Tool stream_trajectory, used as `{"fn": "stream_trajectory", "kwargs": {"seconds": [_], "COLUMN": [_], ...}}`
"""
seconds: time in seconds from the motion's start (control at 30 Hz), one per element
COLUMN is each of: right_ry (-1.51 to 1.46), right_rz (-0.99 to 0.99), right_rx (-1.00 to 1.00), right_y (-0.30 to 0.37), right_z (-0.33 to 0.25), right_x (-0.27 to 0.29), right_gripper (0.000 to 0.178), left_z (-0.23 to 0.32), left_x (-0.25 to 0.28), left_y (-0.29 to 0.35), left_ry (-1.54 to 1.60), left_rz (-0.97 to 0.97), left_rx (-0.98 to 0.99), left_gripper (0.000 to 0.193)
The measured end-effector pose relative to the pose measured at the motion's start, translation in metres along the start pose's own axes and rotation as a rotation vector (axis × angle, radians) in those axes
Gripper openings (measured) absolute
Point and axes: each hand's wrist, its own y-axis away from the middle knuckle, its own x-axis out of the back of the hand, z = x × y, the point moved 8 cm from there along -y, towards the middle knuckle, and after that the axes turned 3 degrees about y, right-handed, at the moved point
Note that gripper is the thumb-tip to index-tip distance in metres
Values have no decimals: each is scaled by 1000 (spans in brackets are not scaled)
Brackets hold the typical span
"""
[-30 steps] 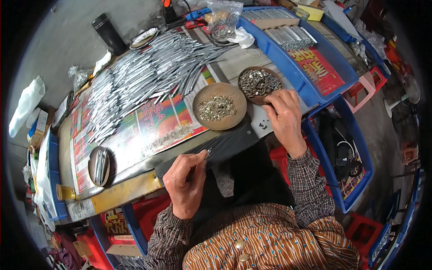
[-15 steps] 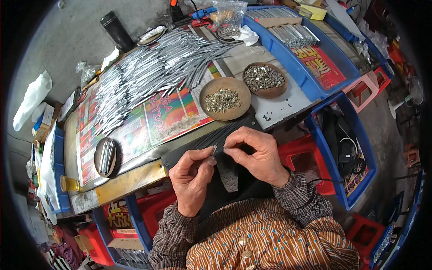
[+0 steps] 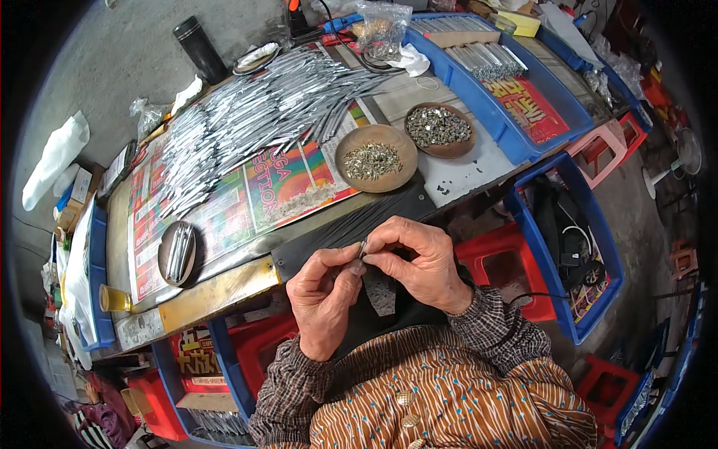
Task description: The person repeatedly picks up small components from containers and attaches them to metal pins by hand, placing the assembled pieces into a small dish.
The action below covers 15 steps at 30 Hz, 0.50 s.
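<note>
My left hand (image 3: pixel 323 299) pinches a slim silvery metal piece (image 3: pixel 363 248) between thumb and fingers; most of it is hidden. Against its upper end, my right hand (image 3: pixel 419 262) closes thumb and forefinger; whatever lies between them is too small to make out. Both hands are in front of the workbench's dark near edge. Just beyond them stand a round wooden bowl (image 3: pixel 396 179) of small brass-coloured parts and a second bowl (image 3: pixel 458 152) of small silvery parts. A wide heap of thin metal rods (image 3: pixel 254 112) covers the bench's far left.
A small dish (image 3: pixel 164 254) with several metal tubes lies at the near left, by a yellow jar (image 3: pixel 115 301). A blue tray (image 3: pixel 516 153) holds rows of rods at the back right. Red stools (image 3: pixel 538 299) and a blue crate (image 3: pixel 598 322) stand below the bench.
My right hand has moved left, and its fingertips now meet the piece at my left fingertips. The whole view has shifted slightly.
</note>
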Motion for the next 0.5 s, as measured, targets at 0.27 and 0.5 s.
{"fn": "stream_trajectory", "kwargs": {"seconds": [0.27, 0.5], "right_ry": [40, 57], "right_rz": [10, 12], "right_rx": [49, 61], "right_y": [1, 2], "right_z": [-3, -5], "right_x": [-1, -1], "right_gripper": [13, 14], "left_z": [-2, -2], "left_x": [1, 1], "left_y": [2, 3], "left_ry": [12, 11], "left_rz": [-5, 6], "left_rx": [-7, -1], "left_gripper": [16, 16]}}
